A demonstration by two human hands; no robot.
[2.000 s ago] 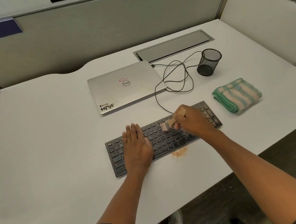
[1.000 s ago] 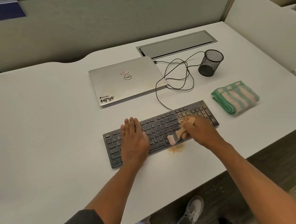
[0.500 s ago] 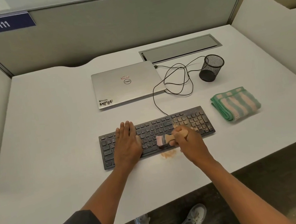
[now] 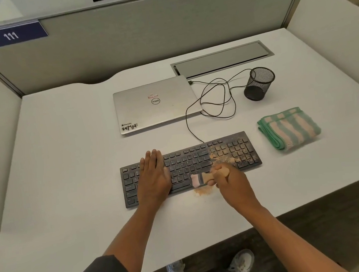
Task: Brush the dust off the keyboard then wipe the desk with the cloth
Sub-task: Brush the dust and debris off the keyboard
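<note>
Left hand (image 4: 154, 180) lies flat on the left half of the keyboard (image 4: 190, 167), fingers straight and pressed together. I read that as pinning the board so it won't slide under the strokes. Right hand (image 4: 230, 181) curls round the wooden handle of the brush (image 4: 202, 178), bristles pointing left and sitting on the keys by the front edge, mid-board. Held low and sideways like that, I'd say it drags dust toward me off the front.

Tan dust (image 4: 229, 156) covers the right-hand keys and numpad, so brushing isn't done. A small pile (image 4: 203, 192) sits on the tabletop (image 4: 64, 173) just in front of the keyboard, under the brush.

Cloth (image 4: 289, 129) is folded, untouched, right of the keyboard, within reach of the right hand for the wipe. Laptop (image 4: 156, 104), cable (image 4: 214, 99) and mesh cup (image 4: 258, 83) are behind, out of the sweep path.
</note>
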